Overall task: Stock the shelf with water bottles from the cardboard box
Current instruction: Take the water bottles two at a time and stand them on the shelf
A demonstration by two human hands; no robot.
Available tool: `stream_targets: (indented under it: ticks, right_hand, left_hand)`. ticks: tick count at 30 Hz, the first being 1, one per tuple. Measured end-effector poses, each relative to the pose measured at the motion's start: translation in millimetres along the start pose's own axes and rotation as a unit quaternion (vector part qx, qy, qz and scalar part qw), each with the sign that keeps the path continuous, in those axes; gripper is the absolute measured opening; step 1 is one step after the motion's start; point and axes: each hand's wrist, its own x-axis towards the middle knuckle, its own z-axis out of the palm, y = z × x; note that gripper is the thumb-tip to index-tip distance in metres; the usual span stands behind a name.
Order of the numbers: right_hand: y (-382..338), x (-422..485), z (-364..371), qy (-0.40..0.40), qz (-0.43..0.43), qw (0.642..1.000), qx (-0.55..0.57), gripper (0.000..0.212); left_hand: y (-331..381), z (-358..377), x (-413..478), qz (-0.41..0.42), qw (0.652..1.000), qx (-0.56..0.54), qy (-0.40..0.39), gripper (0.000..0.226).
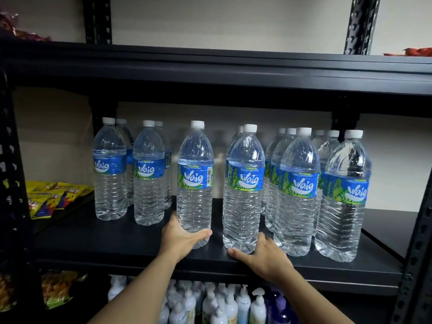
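On the middle board of the black metal shelf [117,239], clear ribbed plastic water bottles [297,195] with white caps and blue-and-green labels are standing upright in rows. The left hand [180,237] is gripping the rounded base of the centre bottle [195,181], thumb lying across the front and fingers curling behind, while the right hand [264,256] is cupping the foot of the neighbouring bottle [244,183], thumb stretching along its front and fingers wrapping its right side. Glossy yellow snack packets [51,195] are lying at the shelf's left end, and white and purple pump bottles [233,305] are crowding the board beneath.
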Motion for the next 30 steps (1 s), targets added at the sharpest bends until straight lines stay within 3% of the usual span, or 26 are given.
stream_targets:
  ticks: [6,19,26,27,30]
  right_hand:
    - [-1.8,-0.6,-0.8,-0.003,0.006,1.0,0.007,0.114]
    - [-0.5,-0.6,0.2,-0.006,-0.002,1.0,0.006,0.097]
    - [0.0,-2.1,-0.2,0.011,-0.008,0.999,0.031,0.109]
    - [-0.5,-2.8,-0.5,0.019,-0.012,0.999,0.039,0.115]
    - [0.6,-4.7,0.9,0.045,-0.02,0.997,0.062,0.122]
  left_hand:
    - [1.8,4.5,-0.2,-0.004,0.999,0.022,0.024,0.076]
    - [0.1,2.6,2.0,-0.012,0.999,0.033,0.008,0.078]
    - [6.4,-1.2,-1.1,-0.05,0.998,0.04,-0.023,0.078]
    - [8.8,-3.0,-3.3,-0.058,0.997,0.037,-0.033,0.084]
    - [14.0,-7.5,-14.9,-0.072,0.994,0.068,-0.047,0.131]
